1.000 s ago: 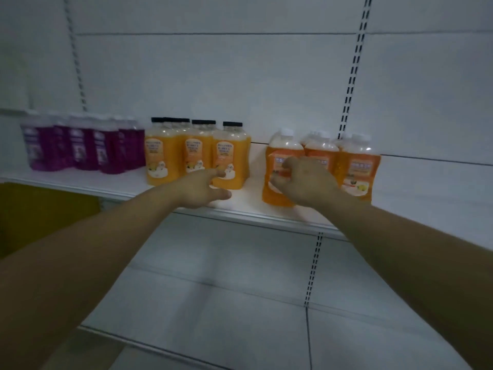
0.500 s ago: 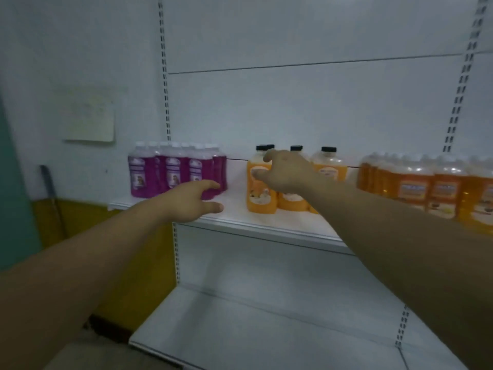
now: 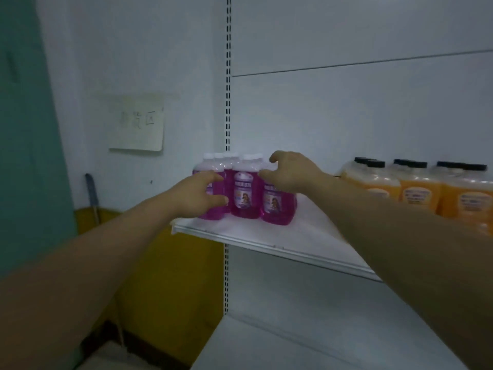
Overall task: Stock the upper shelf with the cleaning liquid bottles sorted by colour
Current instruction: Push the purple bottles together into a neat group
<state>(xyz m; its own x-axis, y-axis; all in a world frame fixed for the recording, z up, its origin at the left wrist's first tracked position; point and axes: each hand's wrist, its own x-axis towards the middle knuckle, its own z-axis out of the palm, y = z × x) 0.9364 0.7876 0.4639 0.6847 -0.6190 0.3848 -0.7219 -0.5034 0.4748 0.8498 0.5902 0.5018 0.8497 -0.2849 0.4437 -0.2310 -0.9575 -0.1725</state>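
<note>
Several purple bottles [image 3: 245, 194] with white caps stand bunched at the left end of the upper shelf [image 3: 269, 240]. My left hand [image 3: 196, 196] curls its fingers and thumb round the front left purple bottle [image 3: 213, 212]. My right hand [image 3: 292, 172] curls over the top of the front right purple bottle [image 3: 278, 208] and hides its cap. Further right on the same shelf stands a group of yellow-orange bottles [image 3: 416, 189] with black caps, apart from the purple ones.
A slotted upright [image 3: 227, 102] runs up the white back panel behind the purple bottles. A lower white shelf [image 3: 306, 348] lies below. To the left are a paper note [image 3: 137, 122] on the wall, a yellow panel [image 3: 170, 276] and a teal surface [image 3: 29, 129].
The view has swung left along the shelf. Both hands moved from the orange bottles, past the yellow-orange ones, to the purple group and now close on its outer front bottles.
</note>
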